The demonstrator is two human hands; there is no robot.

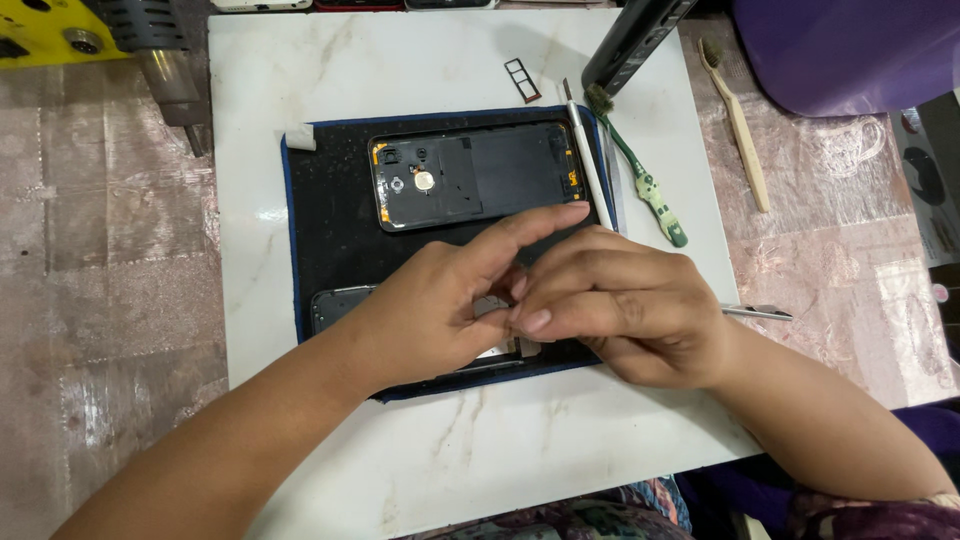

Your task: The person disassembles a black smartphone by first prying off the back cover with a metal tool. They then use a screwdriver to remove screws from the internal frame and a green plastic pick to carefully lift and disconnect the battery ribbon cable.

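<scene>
A white marble surface (480, 440) is covered at centre by a black mat (335, 235). On the mat, a phone back cover (475, 175) lies at the far side; a second phone (340, 303) lies at the near side. Over the second phone, left hand (430, 310) and right hand (625, 310) are pinched together; metal tweezers (757, 313) are gripped by the right, the left's contents cannot be told.

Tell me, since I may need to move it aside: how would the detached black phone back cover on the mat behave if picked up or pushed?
The back cover looks like a thin hollow shell, so probably light and slightly flexible. It lies flat on the dark mat, so it should slide rather than roll or tip. Its thin edges could crack if bent.
</scene>
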